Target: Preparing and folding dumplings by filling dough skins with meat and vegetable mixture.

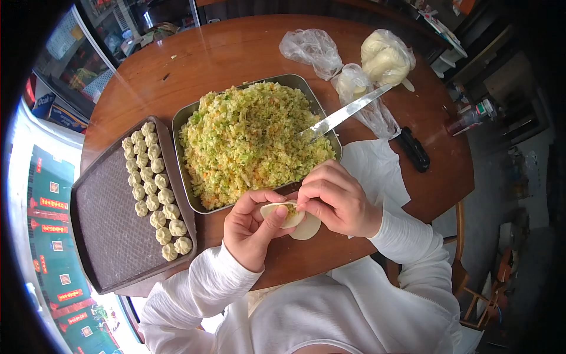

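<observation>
My left hand (254, 223) cups a round dough wrapper (270, 211) with chopped vegetable filling inside, its thumb over the filling. The fingertips of my right hand (338, 197) pinch the wrapper's right edge. Another flat dough wrapper (307, 228) lies on the table just under my hands. Behind them a metal tray (177, 155) is heaped with chopped vegetable filling (252, 141). A long flat metal blade (349, 110) rests with one end in the filling. To the left, a dark textured baking tray (110, 212) bears several rows of small pleated dumplings (151, 186) along its right side.
Plastic-bagged dough (384, 57) sits at the table's back right, beside a crumpled clear bag (311, 48) and another bag (353, 84). A white cloth or sheet (376, 168) and a black-handled object (413, 149) lie at the right. A wooden chair (460, 265) stands beyond the right edge.
</observation>
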`<state>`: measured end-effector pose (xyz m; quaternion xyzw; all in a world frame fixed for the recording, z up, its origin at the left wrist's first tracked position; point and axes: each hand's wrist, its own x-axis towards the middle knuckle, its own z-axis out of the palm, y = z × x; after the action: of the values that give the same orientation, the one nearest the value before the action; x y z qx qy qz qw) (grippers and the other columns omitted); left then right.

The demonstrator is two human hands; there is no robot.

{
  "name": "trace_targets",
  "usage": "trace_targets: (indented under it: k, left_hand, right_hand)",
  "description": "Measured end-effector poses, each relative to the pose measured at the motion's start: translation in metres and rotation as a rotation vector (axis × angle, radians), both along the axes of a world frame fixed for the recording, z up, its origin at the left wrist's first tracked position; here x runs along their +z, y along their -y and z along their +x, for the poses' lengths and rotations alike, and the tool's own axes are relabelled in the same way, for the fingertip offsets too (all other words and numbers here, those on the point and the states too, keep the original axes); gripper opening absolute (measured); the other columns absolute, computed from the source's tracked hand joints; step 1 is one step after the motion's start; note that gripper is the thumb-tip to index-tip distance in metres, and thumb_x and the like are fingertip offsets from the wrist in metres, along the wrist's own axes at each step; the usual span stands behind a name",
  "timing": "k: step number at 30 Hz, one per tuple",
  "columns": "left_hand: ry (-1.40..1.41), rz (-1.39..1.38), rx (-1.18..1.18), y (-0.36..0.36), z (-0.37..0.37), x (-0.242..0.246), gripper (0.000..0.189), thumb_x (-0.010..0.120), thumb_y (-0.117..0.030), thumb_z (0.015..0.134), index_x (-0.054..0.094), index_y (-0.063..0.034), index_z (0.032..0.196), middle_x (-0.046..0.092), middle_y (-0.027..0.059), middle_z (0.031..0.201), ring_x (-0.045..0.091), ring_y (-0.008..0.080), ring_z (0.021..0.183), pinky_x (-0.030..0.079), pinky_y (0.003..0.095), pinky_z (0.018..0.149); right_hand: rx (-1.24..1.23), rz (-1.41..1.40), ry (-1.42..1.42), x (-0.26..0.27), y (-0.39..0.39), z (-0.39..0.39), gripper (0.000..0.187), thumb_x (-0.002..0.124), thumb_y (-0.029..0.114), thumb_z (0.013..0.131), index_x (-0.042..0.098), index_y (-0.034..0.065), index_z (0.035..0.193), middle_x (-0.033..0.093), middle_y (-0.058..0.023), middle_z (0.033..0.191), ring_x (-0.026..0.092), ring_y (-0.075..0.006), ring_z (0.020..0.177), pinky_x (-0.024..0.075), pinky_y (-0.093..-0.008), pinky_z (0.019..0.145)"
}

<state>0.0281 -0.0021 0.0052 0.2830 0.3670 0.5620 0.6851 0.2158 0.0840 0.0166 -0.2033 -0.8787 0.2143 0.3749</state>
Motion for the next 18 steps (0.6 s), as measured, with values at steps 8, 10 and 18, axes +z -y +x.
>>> trace_targets:
  k: [8,10,18]
  left_hand:
    - [-0.112,0.045,0.031,0.0014,0.0025,-0.0020,0.017,0.063,-0.007,0.095,0.058,-0.0001,0.109,0.069,0.0105,0.106,0.068,0.0165,0.095,0.059,0.0272,0.080]
    - [-0.115,0.047,0.031,0.0013,0.0027,-0.0019,0.017,0.063,-0.007,0.095,0.058,0.0005,0.109,0.069,0.0103,0.105,0.068,0.0163,0.095,0.059,0.0270,0.079]
    - [-0.109,0.057,-0.013,0.0016,0.0001,-0.0004,0.020,0.060,-0.005,0.096,0.056,0.0061,0.113,0.066,0.0114,0.109,0.065,0.0161,0.098,0.058,0.0290,0.085]
  right_hand:
    - [0.043,0.069,0.018,-0.0009,0.0010,0.0001,0.016,0.072,0.006,0.080,0.064,0.0072,0.093,0.059,-0.0042,0.090,0.057,-0.0246,0.087,0.0464,-0.0372,0.080]
    - [0.055,0.078,0.007,-0.0013,0.0004,0.0007,0.017,0.073,0.007,0.079,0.064,0.0075,0.094,0.059,-0.0040,0.090,0.058,-0.0244,0.086,0.0470,-0.0370,0.079]
    - [-0.010,0.026,-0.079,-0.0002,0.0012,0.0002,0.016,0.076,0.008,0.077,0.068,0.0093,0.091,0.061,-0.0031,0.090,0.059,-0.0224,0.084,0.0483,-0.0342,0.074]
